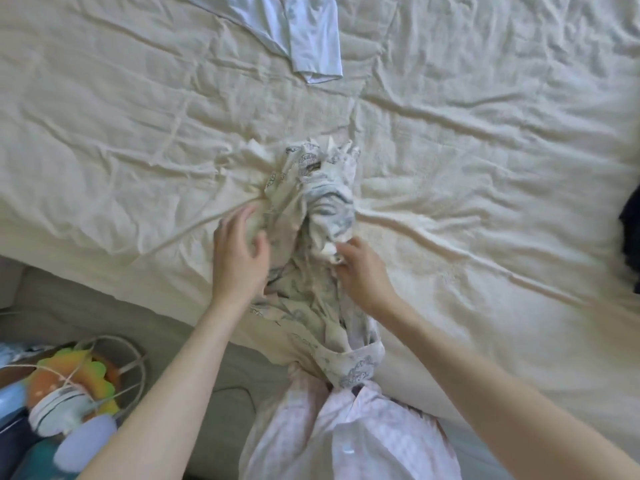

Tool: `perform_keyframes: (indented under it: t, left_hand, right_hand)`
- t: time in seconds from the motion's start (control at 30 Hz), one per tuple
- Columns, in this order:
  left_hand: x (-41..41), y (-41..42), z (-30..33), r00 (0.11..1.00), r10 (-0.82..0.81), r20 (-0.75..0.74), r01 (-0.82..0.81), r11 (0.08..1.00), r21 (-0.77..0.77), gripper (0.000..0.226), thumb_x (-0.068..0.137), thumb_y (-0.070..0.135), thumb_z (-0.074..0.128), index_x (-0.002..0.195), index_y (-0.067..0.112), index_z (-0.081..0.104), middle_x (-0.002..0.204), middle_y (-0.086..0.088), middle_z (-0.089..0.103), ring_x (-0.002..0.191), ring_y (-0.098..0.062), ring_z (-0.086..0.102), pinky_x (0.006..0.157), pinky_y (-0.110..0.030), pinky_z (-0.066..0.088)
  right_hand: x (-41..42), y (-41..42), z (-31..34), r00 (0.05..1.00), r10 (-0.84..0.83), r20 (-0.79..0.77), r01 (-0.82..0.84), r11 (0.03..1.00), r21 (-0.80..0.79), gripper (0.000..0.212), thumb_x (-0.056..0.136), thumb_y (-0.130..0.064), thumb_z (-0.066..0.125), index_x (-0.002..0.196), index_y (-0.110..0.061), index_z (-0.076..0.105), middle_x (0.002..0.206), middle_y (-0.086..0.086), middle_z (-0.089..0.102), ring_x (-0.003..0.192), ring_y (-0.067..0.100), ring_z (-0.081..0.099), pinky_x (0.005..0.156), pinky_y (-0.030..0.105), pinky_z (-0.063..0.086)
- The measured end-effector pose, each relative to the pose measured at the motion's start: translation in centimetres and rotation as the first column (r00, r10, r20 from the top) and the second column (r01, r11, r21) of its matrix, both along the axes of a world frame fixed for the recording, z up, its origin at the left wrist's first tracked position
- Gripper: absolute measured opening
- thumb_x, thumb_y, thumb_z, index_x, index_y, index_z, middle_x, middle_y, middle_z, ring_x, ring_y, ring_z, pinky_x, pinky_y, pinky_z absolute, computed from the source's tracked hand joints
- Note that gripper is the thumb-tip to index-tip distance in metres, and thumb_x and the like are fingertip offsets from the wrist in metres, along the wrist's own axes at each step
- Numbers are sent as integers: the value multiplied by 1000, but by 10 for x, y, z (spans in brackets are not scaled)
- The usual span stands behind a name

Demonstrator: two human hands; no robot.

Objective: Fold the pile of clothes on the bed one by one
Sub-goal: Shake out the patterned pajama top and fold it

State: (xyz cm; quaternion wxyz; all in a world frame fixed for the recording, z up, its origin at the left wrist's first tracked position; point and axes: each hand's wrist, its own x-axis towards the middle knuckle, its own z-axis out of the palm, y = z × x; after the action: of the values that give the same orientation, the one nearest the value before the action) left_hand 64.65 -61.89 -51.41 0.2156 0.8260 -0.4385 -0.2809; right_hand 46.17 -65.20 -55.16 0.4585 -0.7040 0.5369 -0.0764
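Both hands reach forward from bare forearms over the near edge of the bed (450, 140), set apart with a crumpled printed garment (311, 209) bunched between them. The left hand (239, 251) is palm-down with fingers spread and relaxed, touching the garment's left side and gripping nothing. The right hand (360, 271) has thumb and fingertips pinched on a fold of the garment's lower right edge. The garment trails from between the hands back toward the person's body, over the bed's edge. Well beyond the hands lies a pale blue sleeve (311, 39). Left of the left forearm sits a cluster of colourful toys (69, 393).
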Motion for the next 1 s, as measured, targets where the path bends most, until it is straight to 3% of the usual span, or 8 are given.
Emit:
perform_keyframes:
  t: [0.1,0.23,0.4,0.57,0.63,0.7,0.77,1.0]
  left_hand:
    - [-17,-38,4,903,-415,110,414,910,35,54,93,34,49,144,29,33,154,1,25,144,-19,13,118,-40,10]
    - [-7,-40,-8,650,-743,160,625,643,443,48,90,43,55,136,33,46,150,1,32,140,-21,21,114,-43,16]
    - [44,24,-6,894,-357,271,202,861,466,29,93,24,55,120,19,63,117,-13,51,111,-32,45,83,-41,40]
    - [50,64,-3,927,-146,346,-15,906,422,33,87,10,53,118,13,65,119,-16,50,113,-35,44,89,-46,39]
    - [42,60,-4,927,-232,294,120,928,353,31,87,15,58,117,12,64,121,-13,48,114,-31,42,92,-44,38]
    - [34,54,-9,882,-414,223,320,876,362,33,87,22,61,119,15,63,122,-9,48,114,-27,41,95,-40,34]
    - [29,49,-14,861,-473,187,383,845,373,29,88,22,59,116,15,62,116,-3,54,111,-23,45,94,-36,29]
    - [44,12,36,978,-88,-190,110,988,109,12,89,19,62,87,11,54,78,-5,59,75,-23,53,66,-26,37]
  right_hand:
    - [9,27,9,930,367,35,-352,912,-212,20,78,2,58,95,-2,66,86,16,57,73,31,54,57,41,47]
    - [6,36,5,879,472,64,-475,879,40,30,93,-26,55,120,-17,65,110,10,62,99,27,55,87,39,46]
    - [-1,19,-8,994,35,-107,-11,977,214,46,94,-36,54,133,-12,50,130,6,54,117,22,51,96,30,42]
    - [28,16,-16,997,-78,-24,74,726,684,54,89,-41,61,134,-15,47,118,5,62,103,18,60,75,21,43]
    - [43,24,-18,998,-54,-37,65,762,644,7,87,-28,62,83,-23,59,74,-5,61,67,9,54,55,18,36]
    - [51,30,-18,996,-78,-39,86,789,609,34,83,-16,59,55,-20,41,51,-8,43,51,9,38,47,22,28]
    - [50,30,-13,989,-149,-6,122,792,599,33,83,-12,61,56,-14,42,54,-3,42,53,11,37,49,24,27]
    - [13,-18,61,942,-311,128,236,883,406,25,81,-21,74,64,-16,55,55,-11,46,42,-3,40,42,10,29]
